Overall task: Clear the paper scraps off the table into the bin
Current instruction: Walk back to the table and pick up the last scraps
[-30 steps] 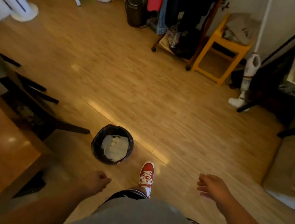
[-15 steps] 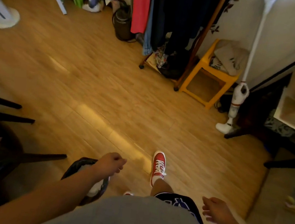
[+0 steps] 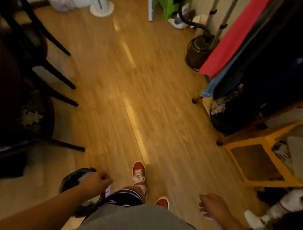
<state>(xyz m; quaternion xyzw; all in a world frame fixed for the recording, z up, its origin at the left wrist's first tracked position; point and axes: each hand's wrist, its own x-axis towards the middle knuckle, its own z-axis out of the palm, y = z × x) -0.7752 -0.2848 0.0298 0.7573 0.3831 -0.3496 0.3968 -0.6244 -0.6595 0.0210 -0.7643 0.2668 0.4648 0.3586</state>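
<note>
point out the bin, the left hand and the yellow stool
bin (image 3: 74,177), head view, dark rim left of the hand
left hand (image 3: 96,181), head view, back of the hand
yellow stool (image 3: 238,147), head view, near corner of its frame

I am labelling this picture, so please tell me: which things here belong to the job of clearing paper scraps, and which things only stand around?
Belong to the job:
- bin, on the floor, partly hidden
- left hand, over the bin
- right hand, nothing seen in it

Only around:
- green stool
- yellow stool
- hanging clothes
- dark chair
</note>
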